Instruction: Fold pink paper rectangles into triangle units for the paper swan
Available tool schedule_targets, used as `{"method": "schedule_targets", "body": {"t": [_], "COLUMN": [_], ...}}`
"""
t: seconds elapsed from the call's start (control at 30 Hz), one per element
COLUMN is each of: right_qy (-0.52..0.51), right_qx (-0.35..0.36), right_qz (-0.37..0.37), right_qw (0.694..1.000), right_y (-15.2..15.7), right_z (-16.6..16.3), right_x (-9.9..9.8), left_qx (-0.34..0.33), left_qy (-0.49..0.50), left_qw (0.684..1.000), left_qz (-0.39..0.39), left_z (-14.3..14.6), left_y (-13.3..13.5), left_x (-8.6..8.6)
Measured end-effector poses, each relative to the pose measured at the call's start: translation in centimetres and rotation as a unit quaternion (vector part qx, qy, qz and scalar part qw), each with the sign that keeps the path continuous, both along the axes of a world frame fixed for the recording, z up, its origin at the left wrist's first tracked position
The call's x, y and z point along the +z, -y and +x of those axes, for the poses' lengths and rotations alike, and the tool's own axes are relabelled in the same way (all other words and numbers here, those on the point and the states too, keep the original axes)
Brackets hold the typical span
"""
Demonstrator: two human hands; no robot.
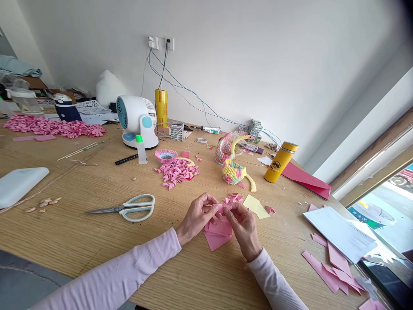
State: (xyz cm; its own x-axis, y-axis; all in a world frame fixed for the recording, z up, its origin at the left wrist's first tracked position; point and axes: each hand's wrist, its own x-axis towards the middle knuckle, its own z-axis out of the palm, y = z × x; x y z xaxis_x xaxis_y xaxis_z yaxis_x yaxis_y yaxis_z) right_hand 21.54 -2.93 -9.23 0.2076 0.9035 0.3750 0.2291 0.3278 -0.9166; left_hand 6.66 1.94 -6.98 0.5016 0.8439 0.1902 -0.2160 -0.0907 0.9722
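Both of my hands meet over the wooden table (80,232) and pinch a small pink paper piece (222,208) between their fingertips. My left hand (197,215) has its fingers curled on the piece's left side. My right hand (243,227) grips it from the right. Under the hands lies a small stack of pink paper sheets (217,234). Just beyond them are a few folded pink triangles (234,198) and a pale yellow paper (256,205).
Scissors (129,208) lie left of the hands. Farther back are a heap of pink folded pieces (177,172), a paper swan model (232,160), a yellow flask (279,162), a glue bottle (140,150) and a white fan (137,119). White sheets (338,232) and pink strips (335,269) lie at the right.
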Motion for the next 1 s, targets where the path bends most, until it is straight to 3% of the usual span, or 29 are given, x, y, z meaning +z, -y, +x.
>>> {"method": "schedule_targets", "body": {"t": [0.17,0.43,0.57,0.77,1.0], "right_qy": [-0.028,-0.157,-0.139,0.011,-0.108], "right_qx": [0.034,0.061,0.063,0.055,0.075], "right_qz": [-0.006,-0.033,-0.029,0.012,-0.034], "right_qw": [0.999,0.985,0.988,0.998,0.991], "right_y": [0.11,0.23,0.26,0.38,0.07], "right_z": [-0.09,-0.49,-0.14,0.39,0.40], "right_x": [0.01,0.73,0.68,0.55,0.35], "left_qx": [-0.043,-0.029,-0.043,-0.085,-0.102], "left_qy": [-0.015,-0.003,-0.006,-0.032,-0.031], "left_qw": [0.999,1.000,0.998,0.989,0.990], "left_qz": [0.003,-0.001,-0.035,-0.115,-0.092], "left_z": [-0.09,-0.06,-0.15,-0.34,-0.62], "left_y": [-0.13,-0.06,0.12,-0.10,-0.46], "left_x": [-0.18,0.03,0.33,0.31,-0.04]}}
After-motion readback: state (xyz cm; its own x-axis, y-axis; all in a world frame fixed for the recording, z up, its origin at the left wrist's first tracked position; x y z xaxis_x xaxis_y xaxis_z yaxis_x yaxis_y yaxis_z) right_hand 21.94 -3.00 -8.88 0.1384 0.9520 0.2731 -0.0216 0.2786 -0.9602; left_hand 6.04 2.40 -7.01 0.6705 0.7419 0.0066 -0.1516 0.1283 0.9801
